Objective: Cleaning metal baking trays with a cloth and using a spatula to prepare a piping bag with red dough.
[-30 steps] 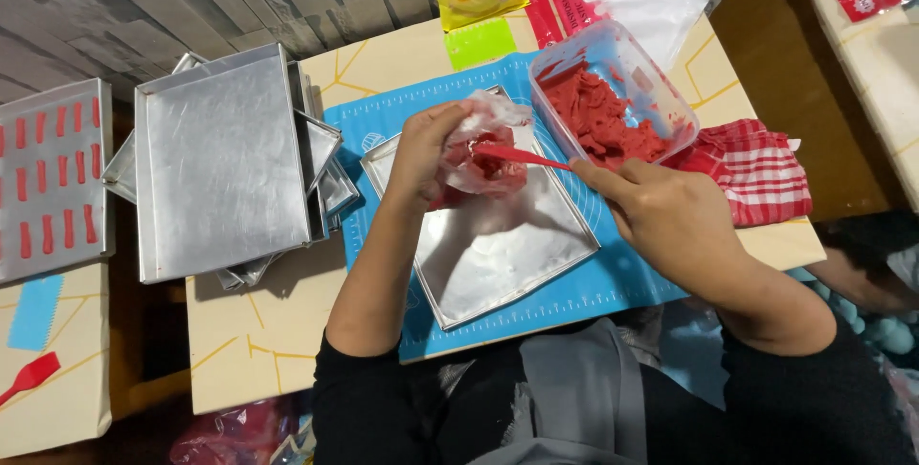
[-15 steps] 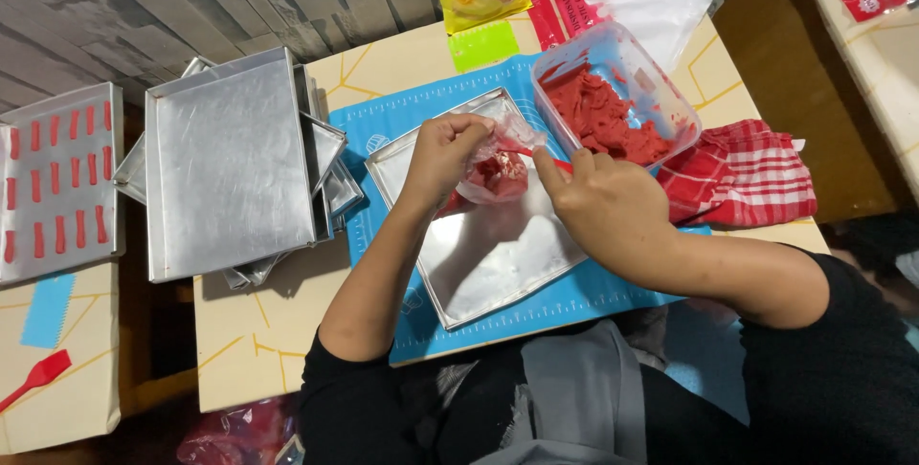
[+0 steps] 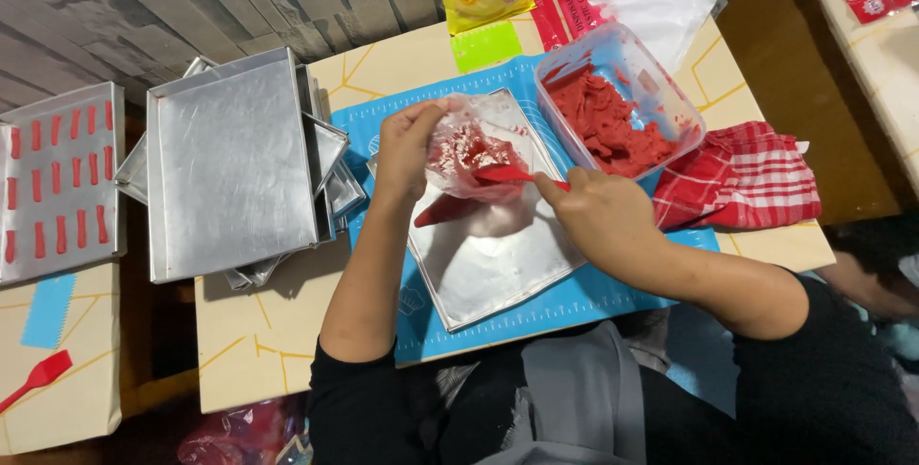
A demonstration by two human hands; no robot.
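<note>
The left hand [image 3: 407, 144] is curled closed around the rim of a clear piping bag [image 3: 469, 161], holding its mouth open above a metal tray [image 3: 488, 254] on the blue mat [image 3: 565, 307]. The right hand [image 3: 603, 216] is closed in a grip on the handle of a red spatula [image 3: 507, 175], whose blade sits inside the bag against the red paste there. Just beside the right hand, a clear tub [image 3: 670, 101] of red paste stands at the mat's far corner, touching a checked cloth [image 3: 742, 178]. Stacked trays [image 3: 230, 164] lie left of the mat.

Home baking spot — stacked metal trays [image 3: 230, 164], blue baking mat [image 3: 574, 307].
</note>
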